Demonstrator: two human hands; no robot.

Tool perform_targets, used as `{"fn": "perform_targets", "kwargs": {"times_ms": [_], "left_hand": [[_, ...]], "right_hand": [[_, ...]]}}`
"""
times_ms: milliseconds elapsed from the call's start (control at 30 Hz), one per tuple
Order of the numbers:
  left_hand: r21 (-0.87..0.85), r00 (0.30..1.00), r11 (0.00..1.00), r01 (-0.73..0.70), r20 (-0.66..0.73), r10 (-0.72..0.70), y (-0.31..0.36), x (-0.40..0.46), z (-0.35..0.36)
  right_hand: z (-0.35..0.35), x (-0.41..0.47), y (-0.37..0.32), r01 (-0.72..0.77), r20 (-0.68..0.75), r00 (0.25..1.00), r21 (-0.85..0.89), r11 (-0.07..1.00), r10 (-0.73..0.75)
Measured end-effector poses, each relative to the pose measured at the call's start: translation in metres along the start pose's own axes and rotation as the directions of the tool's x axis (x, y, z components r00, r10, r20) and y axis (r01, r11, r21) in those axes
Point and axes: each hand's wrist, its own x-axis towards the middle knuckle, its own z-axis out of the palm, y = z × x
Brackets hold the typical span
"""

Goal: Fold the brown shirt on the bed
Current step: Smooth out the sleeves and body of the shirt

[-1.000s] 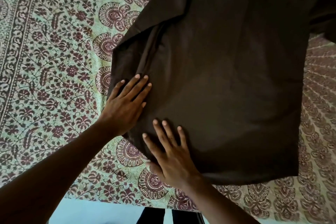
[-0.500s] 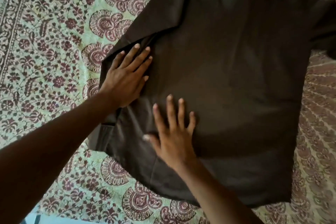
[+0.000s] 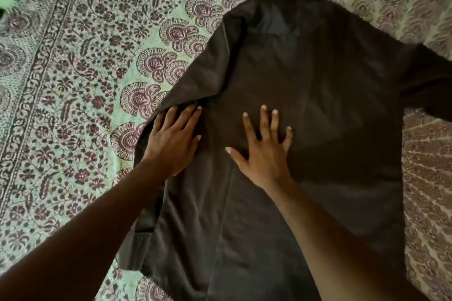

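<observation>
The brown shirt (image 3: pixel 318 95) lies spread on the bed, its left side folded inward into a long flap and one sleeve reaching off to the right. My left hand (image 3: pixel 171 139) presses flat on the folded left edge, fingers together. My right hand (image 3: pixel 264 151) lies flat on the middle of the shirt with its fingers spread. Neither hand grips the cloth. A cuffed sleeve end (image 3: pixel 134 249) pokes out at the lower left, under my left forearm.
The bed is covered by a green sheet with a maroon floral print (image 3: pixel 73 80), with a patterned border strip along the left. The sheet also shows to the right of the shirt (image 3: pixel 428 178).
Both hands have slid away from me up the shirt, staying flat on the cloth. More of the shirt's upper part and its lower left sleeve end now show.
</observation>
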Motion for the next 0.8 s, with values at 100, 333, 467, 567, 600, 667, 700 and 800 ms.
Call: {"fn": "perform_targets", "kwargs": {"times_ms": [100, 333, 467, 567, 600, 667, 700, 800], "left_hand": [[-0.051, 1.000, 0.999, -0.003, -0.027, 0.001, -0.006, 0.005, 0.001], [-0.213, 0.998, 0.977, 0.022, -0.059, -0.035, -0.027, 0.028, 0.002], [-0.222, 0.999, 0.975, 0.022, -0.033, -0.030, -0.027, 0.036, 0.005], [-0.241, 0.999, 0.970, 0.038, -0.001, -0.040, -0.027, 0.032, 0.009], [-0.254, 0.999, 0.966, 0.045, 0.014, -0.043, -0.026, 0.028, 0.011], [-0.276, 0.999, 0.960, 0.039, 0.031, -0.031, -0.025, 0.020, 0.012], [-0.290, 0.999, 0.957, 0.022, 0.029, -0.014, -0.026, 0.014, 0.013], [-0.320, 0.999, 0.946, -0.053, -0.004, 0.054, -0.031, -0.005, 0.019]], "right_hand": [[0.011, -0.017, -0.034, 0.297, 0.027, 0.955, -0.022, 0.955, -0.297], [0.029, -0.102, -0.060, 0.366, 0.063, 0.924, 0.136, 0.921, -0.377], [0.020, -0.080, -0.054, -0.008, 0.002, 1.000, 0.081, 0.997, 0.008], [0.023, -0.074, -0.063, -0.039, 0.063, 0.997, 0.014, 0.999, 0.038], [0.026, -0.081, -0.068, 0.011, 0.076, 0.997, 0.005, 1.000, -0.011], [0.034, -0.105, -0.080, 0.141, 0.089, 0.986, -0.002, 0.990, -0.140], [0.039, -0.120, -0.086, 0.200, 0.093, 0.975, 0.001, 0.980, -0.200], [0.049, -0.153, -0.092, 0.269, 0.067, 0.961, 0.006, 0.963, -0.269]]}}
